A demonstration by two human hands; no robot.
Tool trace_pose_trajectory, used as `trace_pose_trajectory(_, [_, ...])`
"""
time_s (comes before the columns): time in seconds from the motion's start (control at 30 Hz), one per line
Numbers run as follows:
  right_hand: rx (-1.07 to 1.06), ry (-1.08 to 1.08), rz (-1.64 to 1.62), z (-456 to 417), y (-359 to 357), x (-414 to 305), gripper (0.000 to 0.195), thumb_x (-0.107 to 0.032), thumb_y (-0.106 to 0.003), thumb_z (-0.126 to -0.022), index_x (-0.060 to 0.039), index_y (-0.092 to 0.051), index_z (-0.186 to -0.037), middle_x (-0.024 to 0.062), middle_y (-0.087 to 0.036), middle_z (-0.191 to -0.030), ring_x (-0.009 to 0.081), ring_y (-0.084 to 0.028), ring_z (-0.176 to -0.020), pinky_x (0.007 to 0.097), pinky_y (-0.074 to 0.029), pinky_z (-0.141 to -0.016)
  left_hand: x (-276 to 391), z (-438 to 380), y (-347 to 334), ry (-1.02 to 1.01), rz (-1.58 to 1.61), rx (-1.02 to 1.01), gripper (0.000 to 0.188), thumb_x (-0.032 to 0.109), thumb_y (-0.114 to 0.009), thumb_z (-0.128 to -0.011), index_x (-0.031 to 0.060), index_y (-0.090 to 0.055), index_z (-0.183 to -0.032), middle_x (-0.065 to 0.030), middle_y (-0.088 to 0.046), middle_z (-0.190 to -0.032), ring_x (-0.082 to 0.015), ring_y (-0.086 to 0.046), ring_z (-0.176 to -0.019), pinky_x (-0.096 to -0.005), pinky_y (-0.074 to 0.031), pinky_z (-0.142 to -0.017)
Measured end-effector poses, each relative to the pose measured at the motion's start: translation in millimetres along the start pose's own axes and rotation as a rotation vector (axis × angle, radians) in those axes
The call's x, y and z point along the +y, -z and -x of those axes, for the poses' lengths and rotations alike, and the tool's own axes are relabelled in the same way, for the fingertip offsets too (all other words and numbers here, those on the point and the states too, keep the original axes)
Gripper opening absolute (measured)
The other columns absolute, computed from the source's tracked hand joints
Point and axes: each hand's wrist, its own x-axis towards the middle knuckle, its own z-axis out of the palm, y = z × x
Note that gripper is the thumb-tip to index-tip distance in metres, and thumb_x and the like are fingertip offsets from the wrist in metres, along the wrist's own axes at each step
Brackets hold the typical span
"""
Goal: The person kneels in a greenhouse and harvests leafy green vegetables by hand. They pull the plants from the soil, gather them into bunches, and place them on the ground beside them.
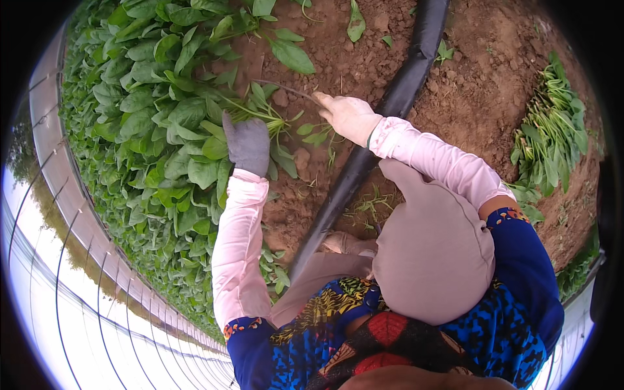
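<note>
My left hand, in a grey glove, is closed around leafy green stems at the edge of a dense bed of spinach-like plants. The pale root end of the bunch points right, towards my other hand. My right hand, in a pale glove, grips the handle end of a thin, long-bladed tool, perhaps a sickle or knife. Its thin dark blade reaches left over the soil to the plants, just above the bunch. Both forearms wear pale pink sleeves.
A black plastic hose runs diagonally over the brown soil, beneath my right wrist. A pile of cut leafy greens lies on the soil at the far right. Loose leaves are scattered at the top. A greenhouse side wall curves along the left.
</note>
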Motion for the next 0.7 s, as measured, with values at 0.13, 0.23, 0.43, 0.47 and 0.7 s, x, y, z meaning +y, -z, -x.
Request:
trace_pose_trajectory(0.13, [0.059,0.06,-0.003,-19.1,-9.0,-0.7,0.045,-0.027,-0.046,-0.103,-0.0078,-0.046,-0.143,0.0211,-0.07,-0.101,0.0402,-0.067,-0.098,0.0507,-0.052,-0.084,-10.6,-10.7,0.1,0.066,-0.031,0.033,0.008,0.011,-0.059,-0.088,0.0091,-0.067,-0.088,-0.0066,-0.067,-0.072,-0.0219,-0.068,-0.072,-0.0491,-0.035,-0.117])
trace_pose_trajectory(0.23, [0.035,0.098,0.008,-33.3,-12.0,-10.1,0.045,-0.023,-0.046,-0.102,-0.0055,-0.046,-0.143,0.0213,-0.07,-0.099,0.0402,-0.067,-0.097,0.0508,-0.052,-0.083,-16.3,-13.2,-11.3,0.069,0.016,0.317,0.009,0.011,-0.059,-0.087,0.0077,-0.068,-0.085,-0.0061,-0.065,-0.067,-0.0244,-0.066,-0.066,-0.0516,-0.036,-0.116])
trace_pose_trajectory(0.43, [0.029,0.137,0.037,-43.9,-14.3,-14.2,0.045,-0.02,-0.046,-0.1,-0.003,-0.046,-0.142,0.0208,-0.07,-0.101,0.0405,-0.067,-0.097,0.0503,-0.053,-0.082,-19.5,-35.7,-19.1,0.077,0.154,0.508,0.03,0.012,-0.056,-0.09,-0.0015,-0.063,-0.116,-0.0184,-0.065,-0.119,-0.0326,-0.057,-0.118,-0.0486,-0.031,-0.118])
trace_pose_trajectory(0.47, [0.028,0.138,0.032,-44.6,-13.2,-13.4,0.045,-0.02,-0.046,-0.1,-0.0033,-0.046,-0.143,0.0207,-0.07,-0.101,0.0405,-0.067,-0.097,0.0503,-0.053,-0.082,-23.1,-40.7,-26.0,0.013,-0.032,0.196,0.044,0.016,-0.062,-0.088,0.0001,-0.059,-0.129,-0.0173,-0.054,-0.138,-0.0327,-0.041,-0.135,-0.0501,-0.029,-0.117])
trace_pose_trajectory(0.7, [0.042,0.161,0.011,-47.9,-15.9,-14.4,0.044,-0.02,-0.047,-0.1,-0.0057,-0.047,-0.143,0.0207,-0.07,-0.104,0.0407,-0.067,-0.098,0.0499,-0.053,-0.083,-48.1,-44.9,-3.1,0.088,-0.057,-0.186,0.028,0.016,-0.058,-0.09,0.0023,-0.07,-0.111,-0.0162,-0.068,-0.116,-0.0319,-0.051,-0.126,-0.0493,-0.025,-0.12])
